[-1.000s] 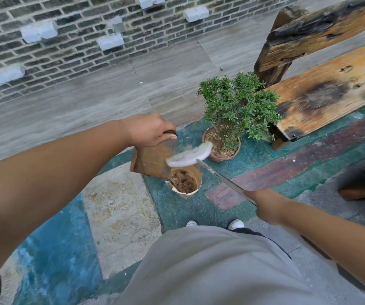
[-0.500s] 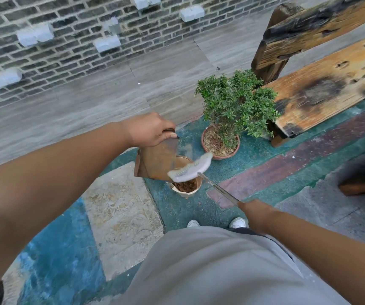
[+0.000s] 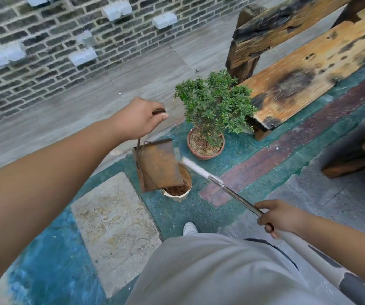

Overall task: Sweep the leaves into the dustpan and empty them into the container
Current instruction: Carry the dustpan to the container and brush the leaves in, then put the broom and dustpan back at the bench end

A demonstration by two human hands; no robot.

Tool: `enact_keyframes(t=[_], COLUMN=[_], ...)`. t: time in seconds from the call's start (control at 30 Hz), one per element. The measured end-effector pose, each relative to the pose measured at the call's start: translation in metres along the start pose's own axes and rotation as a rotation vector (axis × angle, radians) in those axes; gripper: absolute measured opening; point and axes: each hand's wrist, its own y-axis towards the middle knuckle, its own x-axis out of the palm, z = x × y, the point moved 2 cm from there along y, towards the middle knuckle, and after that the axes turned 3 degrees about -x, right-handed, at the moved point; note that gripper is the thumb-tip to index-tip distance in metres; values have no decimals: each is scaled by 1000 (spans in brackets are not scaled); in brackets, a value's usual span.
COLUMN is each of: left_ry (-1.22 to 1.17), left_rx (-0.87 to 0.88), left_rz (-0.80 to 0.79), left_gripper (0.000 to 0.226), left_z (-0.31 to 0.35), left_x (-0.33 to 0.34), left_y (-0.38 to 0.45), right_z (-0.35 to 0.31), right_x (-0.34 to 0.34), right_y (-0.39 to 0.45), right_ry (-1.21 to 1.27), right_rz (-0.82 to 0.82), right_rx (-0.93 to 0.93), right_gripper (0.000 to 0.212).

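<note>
no brand, label or readable writing shows anywhere in the view. at the left, the left hand (image 3: 138,119) is closed tight around the thin dark handle of the rusty dustpan (image 3: 158,165), which hangs tilted with its open lip down over the container (image 3: 178,187), a small tan pot on the green floor with brown leaves (image 3: 177,189) inside. a second earlier the pan sat close under the fist; now it hangs lower, with its lip at the pot's mouth. just beyond stands a potted plant (image 3: 212,111), beside a weathered wooden bench (image 3: 298,69). the brush (image 3: 201,170), held a second ago with its bristled head across the pan's mouth, now shows only as a pale blur just right of the pot, clear of the pan. at the right, the right hand (image 3: 280,215) is curled firmly around the brush's metal shaft, nearer the person's body than before.
</note>
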Motion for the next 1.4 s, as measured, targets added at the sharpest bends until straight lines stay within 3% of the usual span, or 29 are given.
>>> enact_keyframes(t=[0.27,0.47,0.53,0.63,0.73,0.83,0.93,1.03,1.27,1.33,1.4], left_ry=[-94,-200,-216,-218,-215,-204,-194,-169,-107,-78,-26], left_rx=[210,327,387,453,508,566,599,637,828,879,961], left_rz=[-30,-168,-217,-301,-357,-399,-464,-570,-802,-886,-940], left_gripper=[30,36,34,33,35,37,34,27,34,32,32], left_z=[136,271,324,398,480,556,626,692,865,919,979], left_x=[64,130,157,199,240,276,312,349,436,464,493], left_y=[40,52,49,40,26,10,-6,-19,-59,-73,-85], right_z=[24,96,134,204,278,344,415,497,589,625,665], right_x=[-59,-103,-116,-133,-141,-152,-160,-159,-208,-229,-252], right_y=[-67,-102,-117,-134,-152,-168,-187,-195,-255,-265,-279], right_ry=[322,608,772,995,874,689,397,353,418,522,684], right_rz=[-5,-17,4,73,312,649,893,1157,1149,1108,1197], right_rx=[59,55,-23,-320,-433,-369,-284,-193,-4,132,184], right_gripper=[31,19,17,35,44,35,38,45,22,19,11])
